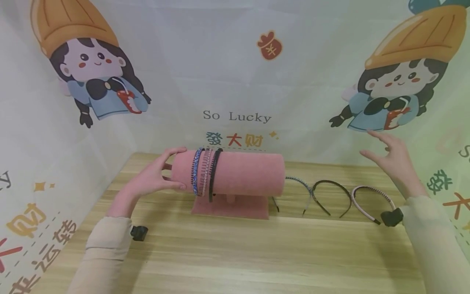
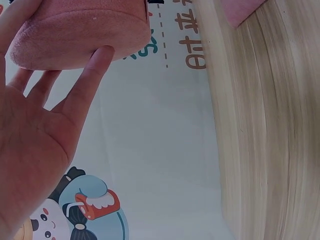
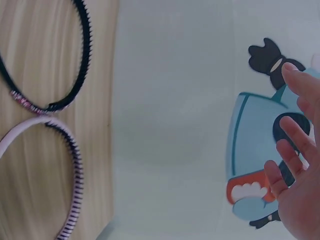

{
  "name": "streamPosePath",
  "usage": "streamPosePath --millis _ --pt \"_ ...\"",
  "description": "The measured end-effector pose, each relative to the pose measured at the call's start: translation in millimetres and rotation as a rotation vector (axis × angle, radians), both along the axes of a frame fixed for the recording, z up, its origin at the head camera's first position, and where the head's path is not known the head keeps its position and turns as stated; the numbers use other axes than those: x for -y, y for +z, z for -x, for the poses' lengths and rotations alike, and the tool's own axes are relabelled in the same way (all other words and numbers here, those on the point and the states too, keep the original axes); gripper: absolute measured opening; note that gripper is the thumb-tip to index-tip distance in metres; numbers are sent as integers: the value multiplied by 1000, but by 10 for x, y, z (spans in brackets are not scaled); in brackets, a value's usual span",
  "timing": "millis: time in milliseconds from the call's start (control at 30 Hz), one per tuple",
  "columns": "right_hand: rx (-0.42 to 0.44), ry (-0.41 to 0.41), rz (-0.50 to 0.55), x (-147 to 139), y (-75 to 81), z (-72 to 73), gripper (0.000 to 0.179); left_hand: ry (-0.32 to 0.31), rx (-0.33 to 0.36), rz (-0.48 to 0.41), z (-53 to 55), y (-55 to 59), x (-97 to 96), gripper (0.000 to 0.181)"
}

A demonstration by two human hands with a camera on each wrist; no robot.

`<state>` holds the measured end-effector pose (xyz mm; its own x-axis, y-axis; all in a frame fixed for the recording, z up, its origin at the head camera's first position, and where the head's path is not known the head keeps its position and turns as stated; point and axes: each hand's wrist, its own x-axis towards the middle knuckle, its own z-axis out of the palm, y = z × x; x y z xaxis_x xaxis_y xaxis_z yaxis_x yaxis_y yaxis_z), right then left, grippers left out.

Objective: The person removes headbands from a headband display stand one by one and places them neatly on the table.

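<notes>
A pink velvety headband stand, a padded roll on a flat base, stands at the back of the table. My left hand grips the roll's left end, with the thumb low on the front and fingers over the top and behind. Just right of it, a glittery blue headband, a pink toothed headband and a black headband circle the roll. My right hand is raised above the table's right side with its fingers spread, holding nothing; the right wrist view shows its palm.
Right of the stand, three headbands lie in a row: a bluish one, a dark one and a pale pink one. A printed cloth hangs behind and beside the wooden table. Each wrist wears a small black camera.
</notes>
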<state>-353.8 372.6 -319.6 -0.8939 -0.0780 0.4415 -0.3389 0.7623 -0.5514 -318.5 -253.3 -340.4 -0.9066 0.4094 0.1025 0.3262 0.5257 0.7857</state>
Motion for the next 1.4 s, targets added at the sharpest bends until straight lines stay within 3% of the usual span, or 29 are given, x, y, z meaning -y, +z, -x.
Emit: streamPosePath --millis 367,733,867,1233,1400 --pt "-64 -4 -21 320 229 7 63 10 10 -9 -1 -24 2 100" --pt "-50 23 26 695 430 -65 61 16 18 -7 -9 -16 -2 99" --pt "-66 56 35 860 500 -117 60 18 15 -3 -10 -21 1 98" --pt "-218 164 33 1287 609 -231 59 19 13 -5 -5 -44 10 98" --pt "-210 183 44 1446 635 -280 58 21 12 -8 -3 -54 13 97"
